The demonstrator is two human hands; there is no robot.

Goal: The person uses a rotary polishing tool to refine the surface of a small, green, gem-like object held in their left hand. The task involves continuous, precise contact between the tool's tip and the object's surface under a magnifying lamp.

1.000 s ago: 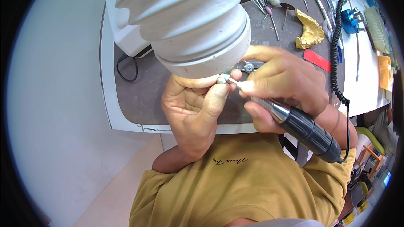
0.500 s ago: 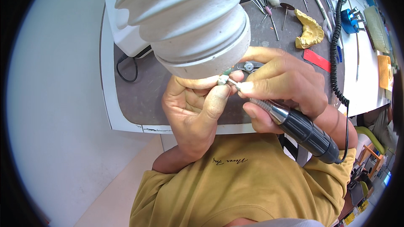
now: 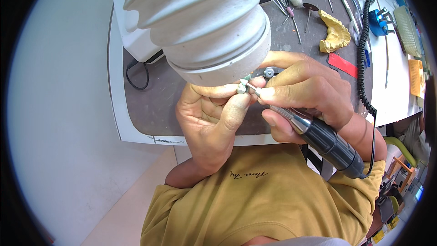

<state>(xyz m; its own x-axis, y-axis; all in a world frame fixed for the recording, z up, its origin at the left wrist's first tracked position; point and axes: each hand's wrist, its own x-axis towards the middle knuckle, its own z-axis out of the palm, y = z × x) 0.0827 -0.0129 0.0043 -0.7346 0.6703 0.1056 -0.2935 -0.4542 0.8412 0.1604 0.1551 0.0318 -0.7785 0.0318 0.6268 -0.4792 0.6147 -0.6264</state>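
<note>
Beneath the hose mouth, my left hand pinches a small silver-grey piece between thumb and fingertips; it looks like a metal dental crown, though fingers hide part of it. My right hand grips a black and silver rotary handpiece like a pen. Its thin shank ends in a small pale green grinding tip, at or very near the piece; contact is hard to tell. The two hands meet at the fingertips. Just beyond them a metal tool with a round pivot lies on the bench, partly covered by my right hand.
A thick white ribbed hose hangs over the hands from above. Rightward lie a yellow plaster dental model, a red strip, several burs and a coiled black cord. A white device stands left.
The silver-grey piece and the grinding tip have shifted slightly against each other. The handpiece's rear end has tipped a little lower. Both grips stay the same.
</note>
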